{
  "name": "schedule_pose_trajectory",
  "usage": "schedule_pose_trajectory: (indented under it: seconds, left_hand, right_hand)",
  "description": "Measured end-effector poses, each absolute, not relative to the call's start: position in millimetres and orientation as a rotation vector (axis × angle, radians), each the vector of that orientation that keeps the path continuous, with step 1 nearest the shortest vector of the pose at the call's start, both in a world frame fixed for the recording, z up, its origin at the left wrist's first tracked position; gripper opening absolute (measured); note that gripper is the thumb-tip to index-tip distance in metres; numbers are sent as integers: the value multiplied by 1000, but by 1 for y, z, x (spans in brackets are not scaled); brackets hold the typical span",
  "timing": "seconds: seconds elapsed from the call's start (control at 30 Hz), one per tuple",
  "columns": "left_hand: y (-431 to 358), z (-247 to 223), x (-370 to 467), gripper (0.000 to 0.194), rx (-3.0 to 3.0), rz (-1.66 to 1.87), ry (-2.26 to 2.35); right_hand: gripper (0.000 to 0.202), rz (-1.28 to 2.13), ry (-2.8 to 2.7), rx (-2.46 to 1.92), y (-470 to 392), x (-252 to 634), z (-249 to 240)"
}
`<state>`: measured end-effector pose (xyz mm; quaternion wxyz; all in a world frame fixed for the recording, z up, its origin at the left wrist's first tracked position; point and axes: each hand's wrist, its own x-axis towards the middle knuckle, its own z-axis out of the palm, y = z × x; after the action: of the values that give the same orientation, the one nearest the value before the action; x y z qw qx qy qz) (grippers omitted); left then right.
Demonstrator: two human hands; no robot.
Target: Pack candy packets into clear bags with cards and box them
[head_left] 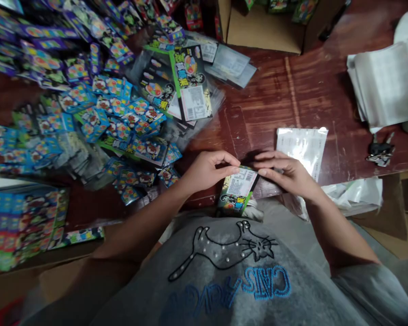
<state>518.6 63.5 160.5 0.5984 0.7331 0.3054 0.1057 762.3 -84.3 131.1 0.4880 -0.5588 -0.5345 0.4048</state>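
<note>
A green and black printed packet with a white barcode label tilts at the table's front edge, close to my body. My left hand pinches its upper left edge between thumb and fingers. At its upper right corner is my right hand, the thumb against the corner and the fingers curved over behind it. Just past the right hand lies a shiny clear plastic sleeve with faint print. Left of my hands spreads a pile of small blue printed boxes.
Larger black and green printed bags lie beyond my hands. Purple boxes heap at the far left, and a cardboard box stands at the back. Stacked white sheets and keys are on the right.
</note>
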Motion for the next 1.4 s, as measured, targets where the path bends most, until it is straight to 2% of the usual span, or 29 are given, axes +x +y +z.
schedule_pose_trajectory:
  seconds: [0.13, 0.2, 0.27, 0.4, 0.47, 0.57, 0.7, 0.8, 0.83, 0.97, 1.07, 1.27, 1.4]
  left_hand:
    - [65, 160, 558, 7, 1939, 176, 450]
    - [64, 160, 585, 4, 2018, 83, 300]
    - [64, 158, 609, 5, 2048, -50, 214]
    - [64, 147, 636, 5, 2086, -217, 204]
    - [65, 142, 638, 6, 2067, -211, 219]
    - [66, 134, 638, 7, 2015, -126, 229]
    - [68, 131, 641, 4, 2051, -105, 219]
    - [67, 136, 635, 3, 2022, -102, 231]
    - [67, 138, 631, 4, 1987, -82, 242]
    - [66, 146, 601, 9, 1813, -11, 324]
    - [65, 149, 580, 10, 1732, 56, 403]
    - [60, 152, 561, 8, 1705, 119, 474]
    - [58, 155, 551, 6, 1652, 168, 485]
  right_hand:
    - [40, 422, -1635, -1805, -58, 834, 140]
    - [48, 359, -1869, -1908, -39, 866, 138]
    - [47, 430, -2069, -1850, -23, 886, 132]
    - [26, 525, -2136, -1758, -8, 895, 118]
    - [19, 466, -2110, -1793, -10, 892, 114]
    - [23, 346, -2105, -1778, -21, 887, 113]
    - [29, 373, -2036, -1627, -44, 877, 132]
    - [13, 631, -1661, -1508, -61, 867, 159]
    - [14, 768, -1504, -1470, -66, 862, 167]
    - [49, 1289, -1213, -1311, -71, 834, 184]
    - [54, 1434, -1247, -1258, -66, 808, 175]
    - [58, 1280, -1383, -1321, -61, 776, 148]
    - [64, 826, -1581, -1502, -73, 760, 149]
